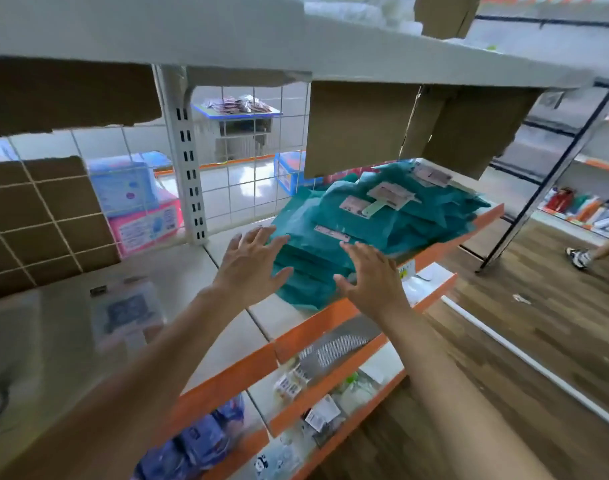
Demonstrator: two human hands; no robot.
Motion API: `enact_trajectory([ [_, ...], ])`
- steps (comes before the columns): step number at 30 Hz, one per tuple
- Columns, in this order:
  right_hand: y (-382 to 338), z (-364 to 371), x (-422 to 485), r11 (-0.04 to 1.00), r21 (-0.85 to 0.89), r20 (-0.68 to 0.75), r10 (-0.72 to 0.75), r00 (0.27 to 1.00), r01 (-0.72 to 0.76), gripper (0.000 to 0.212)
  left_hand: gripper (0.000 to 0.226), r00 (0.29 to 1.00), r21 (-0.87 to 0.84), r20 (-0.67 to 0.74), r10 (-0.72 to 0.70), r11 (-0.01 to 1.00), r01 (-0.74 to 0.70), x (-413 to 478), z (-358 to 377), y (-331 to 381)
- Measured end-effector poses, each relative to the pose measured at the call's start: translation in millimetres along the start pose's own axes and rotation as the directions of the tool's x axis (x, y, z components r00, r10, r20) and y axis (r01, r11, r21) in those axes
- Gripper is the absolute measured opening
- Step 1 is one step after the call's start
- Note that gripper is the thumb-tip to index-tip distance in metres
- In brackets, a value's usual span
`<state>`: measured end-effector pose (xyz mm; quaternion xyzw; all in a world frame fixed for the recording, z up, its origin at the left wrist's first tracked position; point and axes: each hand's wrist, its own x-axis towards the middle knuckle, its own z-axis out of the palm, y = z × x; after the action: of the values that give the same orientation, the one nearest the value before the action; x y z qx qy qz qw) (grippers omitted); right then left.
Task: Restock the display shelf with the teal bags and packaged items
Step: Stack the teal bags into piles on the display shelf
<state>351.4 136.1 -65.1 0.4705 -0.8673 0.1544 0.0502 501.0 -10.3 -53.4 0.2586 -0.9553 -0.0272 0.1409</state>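
Observation:
A heap of teal bags (375, 220) with pink labels lies on the white display shelf (227, 327), which has an orange front edge. My left hand (254, 261) reaches in with spread, straight fingers at the left edge of the nearest bags. Fingers straight, my right hand (372, 275) hovers at the front right of the same stack. Neither hand grips anything. A clear packaged item (126, 313) with a dark print lies flat on the shelf to the left, away from both hands.
Cardboard flaps (358, 129) hang from the upper shelf just above the bags. A white slotted upright (189, 161) and wire grid back the shelf. Lower shelves hold small packaged goods (296, 379). Wooden floor lies to the right, with a person's foot (580, 256) there.

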Motion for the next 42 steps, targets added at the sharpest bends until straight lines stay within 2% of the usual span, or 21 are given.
enact_trajectory([
  [3,10.6,-1.0,26.2,1.000,0.012,-0.028,-0.014,1.000,0.014,0.058,0.060,1.000,0.001,-0.009,0.007,1.000,-0.007,29.0,4.3,1.4],
  [10,42.7,0.0,73.3,0.998,-0.014,0.017,-0.053,0.998,0.053,0.060,0.060,1.000,0.001,-0.002,-0.013,1.000,0.013,75.9,16.7,15.2],
  [18,82.5,4.1,128.1,0.971,0.023,0.058,-0.238,0.969,0.237,0.061,0.060,0.984,0.035,-0.056,-0.171,0.984,0.174,110.2,31.8,38.6],
  [22,111.3,2.4,148.6,0.931,0.048,0.074,-0.363,0.929,0.361,0.061,0.061,0.955,0.019,-0.069,-0.290,0.956,0.292,123.8,43.2,68.4],
  [28,156.8,-0.6,162.5,0.891,0.061,0.085,-0.454,0.887,0.450,0.064,0.061,0.913,-0.023,-0.066,-0.403,0.915,0.403,138.8,58.8,115.0],
  [32,183.3,1.1,169.9,0.878,0.070,0.086,-0.479,0.874,0.474,0.064,0.061,0.906,0.006,-0.057,-0.420,0.907,0.421,152.1,65.6,136.5],
  [35,200.3,0.3,179.7,0.873,0.067,0.035,-0.486,0.873,0.483,0.062,0.061,0.911,0.013,-0.051,-0.409,0.912,0.411,167.1,65.6,145.5],
  [42,238.8,-10.5,188.1,0.905,0.087,-0.013,-0.417,0.909,0.416,0.065,0.057,0.944,-0.009,-0.066,-0.324,0.946,0.324,209.4,72.2,158.3],
])
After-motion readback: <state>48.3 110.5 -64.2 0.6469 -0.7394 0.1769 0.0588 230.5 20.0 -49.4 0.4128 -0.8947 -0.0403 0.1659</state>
